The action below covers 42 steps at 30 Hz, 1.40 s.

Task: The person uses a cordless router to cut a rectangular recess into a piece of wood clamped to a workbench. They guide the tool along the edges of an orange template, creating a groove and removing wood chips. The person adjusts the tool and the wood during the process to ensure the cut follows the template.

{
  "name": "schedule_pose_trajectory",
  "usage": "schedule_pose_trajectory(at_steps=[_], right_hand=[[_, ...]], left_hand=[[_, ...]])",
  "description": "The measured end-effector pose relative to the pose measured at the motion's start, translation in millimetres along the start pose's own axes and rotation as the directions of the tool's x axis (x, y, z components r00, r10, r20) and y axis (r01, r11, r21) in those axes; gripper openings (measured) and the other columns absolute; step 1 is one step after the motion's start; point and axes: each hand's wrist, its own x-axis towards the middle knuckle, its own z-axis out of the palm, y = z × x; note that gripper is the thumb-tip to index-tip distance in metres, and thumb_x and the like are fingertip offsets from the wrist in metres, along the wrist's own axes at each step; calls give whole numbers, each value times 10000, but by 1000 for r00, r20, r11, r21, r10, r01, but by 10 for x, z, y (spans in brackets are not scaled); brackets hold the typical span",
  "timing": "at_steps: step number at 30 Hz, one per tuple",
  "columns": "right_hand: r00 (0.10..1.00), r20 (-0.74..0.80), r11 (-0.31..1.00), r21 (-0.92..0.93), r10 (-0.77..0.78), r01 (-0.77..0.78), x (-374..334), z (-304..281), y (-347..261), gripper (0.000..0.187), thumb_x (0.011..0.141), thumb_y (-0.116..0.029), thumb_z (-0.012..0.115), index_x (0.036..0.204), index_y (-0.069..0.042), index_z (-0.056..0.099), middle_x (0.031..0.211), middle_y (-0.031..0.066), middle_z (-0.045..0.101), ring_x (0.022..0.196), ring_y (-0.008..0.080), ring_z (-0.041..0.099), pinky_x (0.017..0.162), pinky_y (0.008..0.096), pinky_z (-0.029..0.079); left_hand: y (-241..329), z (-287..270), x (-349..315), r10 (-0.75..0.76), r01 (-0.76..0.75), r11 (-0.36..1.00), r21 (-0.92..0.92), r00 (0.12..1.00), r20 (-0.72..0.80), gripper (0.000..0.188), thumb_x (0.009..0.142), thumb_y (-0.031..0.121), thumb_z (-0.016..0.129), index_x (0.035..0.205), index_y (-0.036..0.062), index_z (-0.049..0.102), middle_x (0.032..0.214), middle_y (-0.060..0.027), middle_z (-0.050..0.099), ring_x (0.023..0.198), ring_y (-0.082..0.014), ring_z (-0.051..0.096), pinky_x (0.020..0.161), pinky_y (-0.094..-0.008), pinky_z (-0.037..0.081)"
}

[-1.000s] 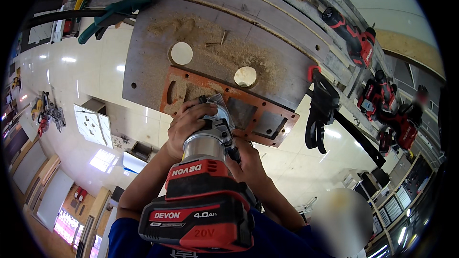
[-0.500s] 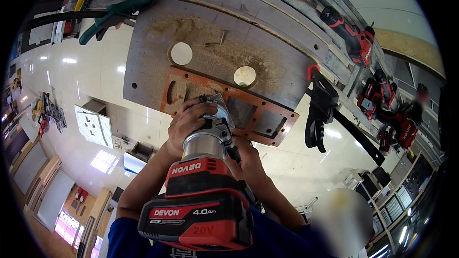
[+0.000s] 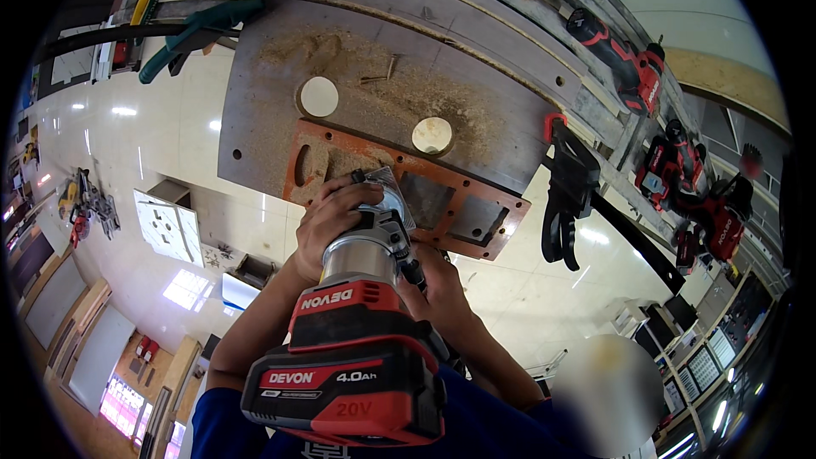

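A cordless trim router (image 3: 361, 259) with a silver motor body and a red-and-black battery stands on an orange routing template (image 3: 448, 219) near the board's front edge. My left hand (image 3: 336, 221) is wrapped round the left side of its base. On the right side, my right hand (image 3: 438, 280) grips the lower body, its fingers partly hidden behind the tool. The template has several cut-out windows and lies on a brown board (image 3: 272, 132) strewn with sawdust. The router's bit is hidden under its base.
Two pale round discs (image 3: 320, 97) and a few screws (image 3: 390, 66) lie in the sawdust. A black clamp (image 3: 571, 170) grips the board's right side; a green-handled clamp (image 3: 200, 30) is at the far left. Red-and-black power tools (image 3: 629, 68) rest along the right.
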Motion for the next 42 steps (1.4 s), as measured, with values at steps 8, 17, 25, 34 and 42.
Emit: schedule_pose_trajectory(at_steps=[8,17,25,34,42], right_hand=[[1000,24,1000,-1,18,-18,5,-11,8,444,859,-149,654,1243,36,530,1118,264,605,1051,432,599,933,450,472],[999,43,1000,-3,13,-13,0,-19,24,425,852,-134,670,1221,34,543,1140,262,604,1064,428,601,942,446,474],[999,45,1000,12,10,-11,15,-36,-11,435,864,-155,667,1230,40,534,1161,263,595,1090,432,589,961,451,463],[994,103,1000,-12,18,-17,26,-71,-4,472,844,-156,673,1239,50,516,1173,273,570,1120,442,552,983,458,438],[999,41,1000,-18,-25,26,33,-46,37,418,845,-150,677,1203,23,550,1101,243,599,1040,423,584,915,452,463]], left_hand=[[13,-6,1,-8,8,1000,22,1000,7,428,815,106,755,1120,55,460,1131,-276,646,1059,-429,665,945,-585,453],[7,-3,-1,-7,7,1000,6,1000,8,431,824,120,758,1126,58,458,1135,-271,645,1061,-427,664,947,-586,451],[8,-10,-15,-22,22,1000,5,1000,12,417,812,109,758,1100,50,463,1140,-273,644,1066,-436,661,948,-593,450],[8,-8,-22,-32,32,999,14,999,3,385,812,92,745,1072,40,465,1130,-280,647,1070,-436,658,949,-600,450],[25,6,-17,-33,33,999,7,999,-5,373,793,115,755,1039,32,488,1135,-274,646,1078,-423,655,950,-594,451]])
